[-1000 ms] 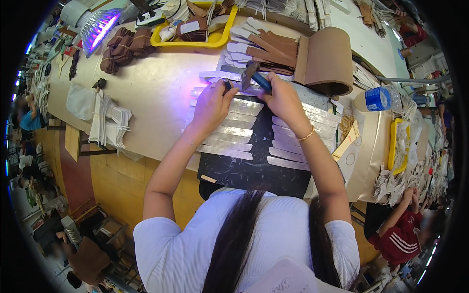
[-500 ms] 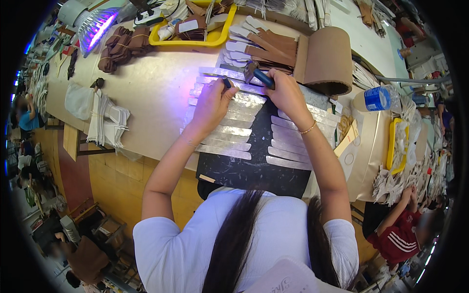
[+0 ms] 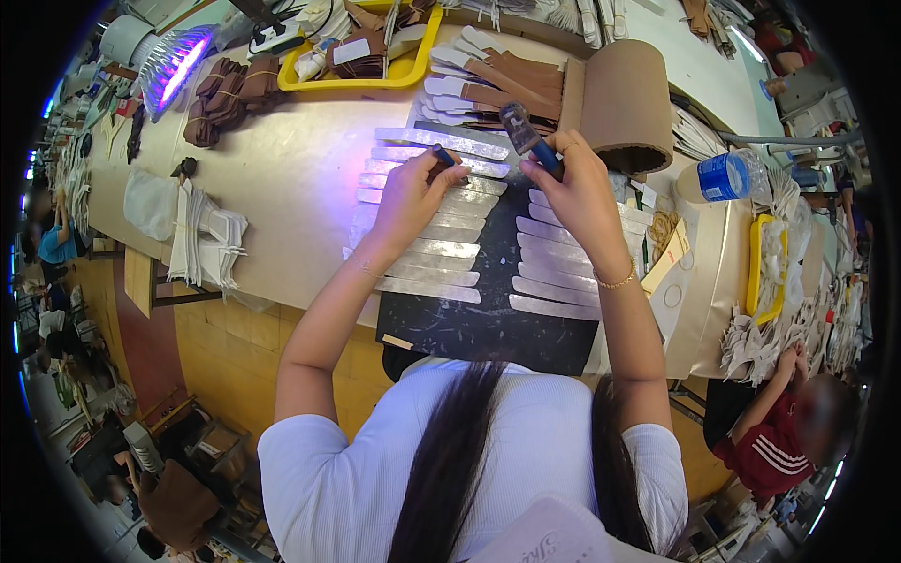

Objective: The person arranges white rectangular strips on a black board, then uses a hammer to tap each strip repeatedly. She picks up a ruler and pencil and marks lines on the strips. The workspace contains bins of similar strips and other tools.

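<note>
My right hand is closed around the blue handle of a hammer, whose metal head points up and left over the work. In my left hand the fingers pinch a short dark rod-shaped tool; its lower end is partly hidden by the fingers. That hand rests over a column of silvery-white strips laid side by side on a black board. A second column of similar strips lies to the right, partly under my right forearm.
Brown and white leather-like pieces lie behind the board, beside a curved brown cardboard piece. A yellow tray, a lit lamp, brown bundles and white bundles stand left. A blue-labelled jar lies right.
My right hand and the hammer have moved right, and the hammer head now tilts upward, farther from the rod-shaped tool. My left hand has stayed nearly in place.
</note>
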`<action>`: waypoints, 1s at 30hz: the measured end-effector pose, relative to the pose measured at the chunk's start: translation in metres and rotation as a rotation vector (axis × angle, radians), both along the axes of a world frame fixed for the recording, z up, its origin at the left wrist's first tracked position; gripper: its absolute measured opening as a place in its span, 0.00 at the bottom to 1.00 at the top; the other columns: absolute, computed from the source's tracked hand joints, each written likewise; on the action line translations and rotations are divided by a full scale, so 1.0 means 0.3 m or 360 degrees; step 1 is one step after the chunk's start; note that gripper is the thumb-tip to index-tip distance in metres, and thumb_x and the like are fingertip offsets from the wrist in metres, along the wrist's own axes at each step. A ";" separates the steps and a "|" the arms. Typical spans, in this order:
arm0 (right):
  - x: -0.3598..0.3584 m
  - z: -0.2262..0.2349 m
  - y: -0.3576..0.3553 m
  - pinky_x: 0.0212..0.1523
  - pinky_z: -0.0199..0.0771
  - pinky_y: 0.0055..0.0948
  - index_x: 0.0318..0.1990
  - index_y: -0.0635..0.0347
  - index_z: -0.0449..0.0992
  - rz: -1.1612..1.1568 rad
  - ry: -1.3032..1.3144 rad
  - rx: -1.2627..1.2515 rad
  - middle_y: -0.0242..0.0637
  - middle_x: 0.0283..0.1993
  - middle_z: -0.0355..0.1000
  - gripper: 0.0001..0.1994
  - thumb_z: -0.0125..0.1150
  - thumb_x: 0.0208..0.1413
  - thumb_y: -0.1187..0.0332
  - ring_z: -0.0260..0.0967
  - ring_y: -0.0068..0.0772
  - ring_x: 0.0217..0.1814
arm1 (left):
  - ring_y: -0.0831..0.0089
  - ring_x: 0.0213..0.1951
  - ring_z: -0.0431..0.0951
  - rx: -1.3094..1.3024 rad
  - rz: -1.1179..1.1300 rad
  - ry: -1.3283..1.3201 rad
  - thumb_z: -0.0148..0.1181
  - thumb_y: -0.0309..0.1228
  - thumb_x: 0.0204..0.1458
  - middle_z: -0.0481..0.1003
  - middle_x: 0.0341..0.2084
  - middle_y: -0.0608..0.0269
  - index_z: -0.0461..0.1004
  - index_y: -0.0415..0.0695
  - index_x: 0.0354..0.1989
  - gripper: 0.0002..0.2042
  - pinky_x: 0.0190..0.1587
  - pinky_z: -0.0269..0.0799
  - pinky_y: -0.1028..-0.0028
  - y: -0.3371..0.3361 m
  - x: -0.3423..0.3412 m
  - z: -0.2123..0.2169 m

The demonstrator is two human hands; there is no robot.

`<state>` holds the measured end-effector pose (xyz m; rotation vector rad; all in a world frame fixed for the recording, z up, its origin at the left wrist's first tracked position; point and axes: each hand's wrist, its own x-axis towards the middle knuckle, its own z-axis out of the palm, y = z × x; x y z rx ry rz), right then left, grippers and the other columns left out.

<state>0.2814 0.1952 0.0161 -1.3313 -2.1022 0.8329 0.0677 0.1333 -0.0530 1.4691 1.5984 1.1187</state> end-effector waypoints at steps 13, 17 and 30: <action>0.026 0.069 -0.046 0.26 0.69 0.28 0.49 0.63 0.75 0.0068 -0.0073 0.0008 0.39 0.26 0.72 0.15 0.65 0.59 0.65 0.69 0.30 0.21 | 0.53 0.31 0.79 0.0258 -0.0140 0.0625 0.62 0.34 0.58 0.77 0.27 0.50 0.76 0.39 0.36 0.10 0.33 0.72 0.61 0.006 0.035 0.019; -0.006 0.140 -0.079 0.28 0.71 0.38 0.51 0.65 0.72 0.0165 0.0132 0.0158 0.48 0.30 0.74 0.15 0.62 0.61 0.66 0.72 0.47 0.26 | 0.52 0.31 0.78 0.0263 -0.0173 0.0726 0.63 0.33 0.57 0.76 0.27 0.49 0.74 0.39 0.36 0.09 0.33 0.71 0.61 0.001 0.053 0.051; 0.022 0.205 -0.152 0.31 0.72 0.47 0.54 0.62 0.68 0.0005 0.0024 0.0283 0.54 0.30 0.75 0.13 0.53 0.66 0.66 0.74 0.59 0.31 | 0.53 0.29 0.80 0.0222 -0.0053 0.0625 0.62 0.34 0.59 0.77 0.26 0.49 0.72 0.38 0.37 0.11 0.32 0.74 0.62 0.004 0.030 -0.005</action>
